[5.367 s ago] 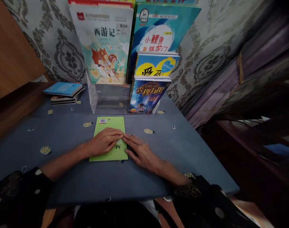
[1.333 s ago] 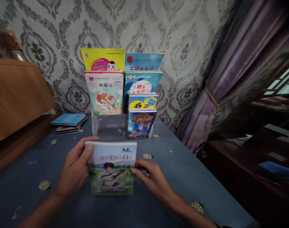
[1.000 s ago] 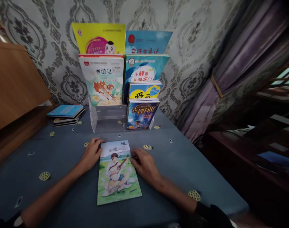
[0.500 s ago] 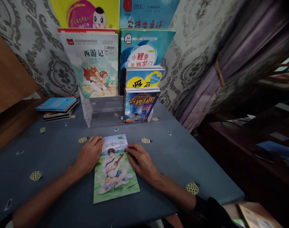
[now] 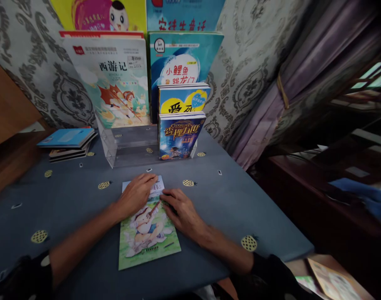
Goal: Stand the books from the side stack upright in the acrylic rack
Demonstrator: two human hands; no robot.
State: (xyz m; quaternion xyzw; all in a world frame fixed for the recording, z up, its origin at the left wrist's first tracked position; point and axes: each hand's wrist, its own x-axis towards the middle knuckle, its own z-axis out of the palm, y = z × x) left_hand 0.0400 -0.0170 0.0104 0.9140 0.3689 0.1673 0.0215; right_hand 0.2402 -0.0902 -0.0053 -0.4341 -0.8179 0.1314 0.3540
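A thin book with a green and blue cover lies flat in front of me; a figure with a guitar is drawn on it. Across its upper part rests my left hand, palm down with fingers stretched out, covering the figure's head and much of the title. My right hand lies along the right edge, fingertips touching the cover near the guitar neck. Both hands are open. Beyond them stands a clear book stand, bearing a dark blue book at its front right.
Behind stand a white storybook, a teal book and a blue-yellow book. Several books are stacked, a blue book on top, at left on the tablecloth. A purple curtain hangs at right, past the table edge.
My left hand has moved right, from the book's left edge onto its upper cover. The right hand stays at the right edge. The view has shifted slightly.
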